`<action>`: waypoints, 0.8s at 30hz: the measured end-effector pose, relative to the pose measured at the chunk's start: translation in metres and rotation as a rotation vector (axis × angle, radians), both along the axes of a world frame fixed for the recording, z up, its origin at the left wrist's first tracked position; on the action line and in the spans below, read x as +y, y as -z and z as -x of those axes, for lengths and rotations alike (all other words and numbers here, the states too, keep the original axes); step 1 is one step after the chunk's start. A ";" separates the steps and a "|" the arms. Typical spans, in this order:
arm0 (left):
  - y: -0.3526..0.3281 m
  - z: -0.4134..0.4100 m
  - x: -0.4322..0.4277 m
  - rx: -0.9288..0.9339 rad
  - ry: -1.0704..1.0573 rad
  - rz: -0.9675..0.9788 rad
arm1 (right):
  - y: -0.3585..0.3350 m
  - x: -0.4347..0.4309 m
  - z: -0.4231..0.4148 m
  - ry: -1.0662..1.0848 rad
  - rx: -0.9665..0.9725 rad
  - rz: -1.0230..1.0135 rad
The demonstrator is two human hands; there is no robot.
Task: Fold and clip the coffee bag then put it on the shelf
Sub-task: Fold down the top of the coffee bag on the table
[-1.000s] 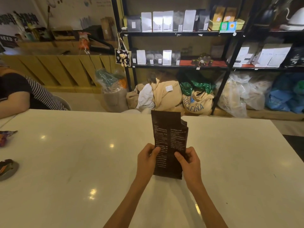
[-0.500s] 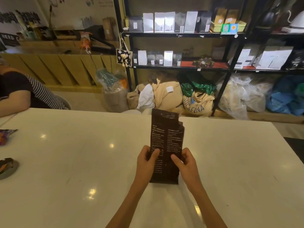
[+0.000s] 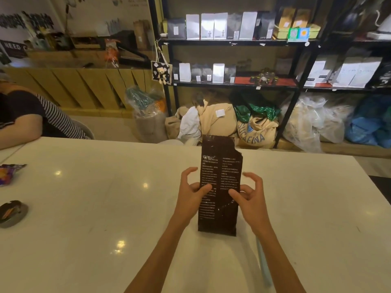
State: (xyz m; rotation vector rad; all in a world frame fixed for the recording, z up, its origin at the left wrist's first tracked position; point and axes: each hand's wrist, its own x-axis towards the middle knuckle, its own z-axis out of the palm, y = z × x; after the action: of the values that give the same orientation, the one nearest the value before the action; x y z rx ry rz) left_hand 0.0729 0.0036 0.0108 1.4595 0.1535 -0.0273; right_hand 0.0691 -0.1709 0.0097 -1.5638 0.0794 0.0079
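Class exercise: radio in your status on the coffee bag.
Both hands, left and right, loosely steadying bag. Bag upright on table, top unfolded. Nothing blocking.

The small white print on the coffee bag (image 3: pixel 220 182) is too blurred to read, and the right hand (image 3: pixel 250 199) hides a light blue strip (image 3: pixel 263 265) in part, perhaps the clip. At the left edge, a seated person (image 3: pixel 27 115) and a colourful wrapper (image 3: pixel 9 173) are cut off.

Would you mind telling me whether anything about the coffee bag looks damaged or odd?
Yes: the coffee bag stands upright on the white table, but its top right corner is torn away, leaving a jagged notch and an uneven top edge. Nothing looks spilled.
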 end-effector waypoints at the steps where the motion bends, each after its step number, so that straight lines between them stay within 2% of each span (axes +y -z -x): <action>1: 0.002 -0.001 0.002 0.020 0.014 -0.016 | 0.001 -0.004 -0.002 -0.012 0.030 -0.008; 4: 0.007 -0.008 0.006 0.036 0.095 -0.033 | 0.010 -0.013 -0.009 -0.109 0.139 -0.043; 9: 0.016 -0.029 0.019 0.109 0.237 -0.128 | 0.013 -0.022 -0.028 -0.295 0.207 0.013; 16: 0.044 -0.032 0.023 0.090 0.296 -0.003 | 0.044 -0.028 -0.034 -0.273 0.251 -0.092; 24: 0.047 -0.039 0.022 0.014 0.273 -0.207 | 0.041 -0.031 -0.041 -0.166 0.173 0.096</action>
State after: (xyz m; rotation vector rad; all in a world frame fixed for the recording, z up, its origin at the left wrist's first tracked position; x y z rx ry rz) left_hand 0.1121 0.0259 -0.0366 1.6791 -0.0342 -0.2498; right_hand 0.1102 -0.2022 -0.0316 -1.6595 0.0866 0.2733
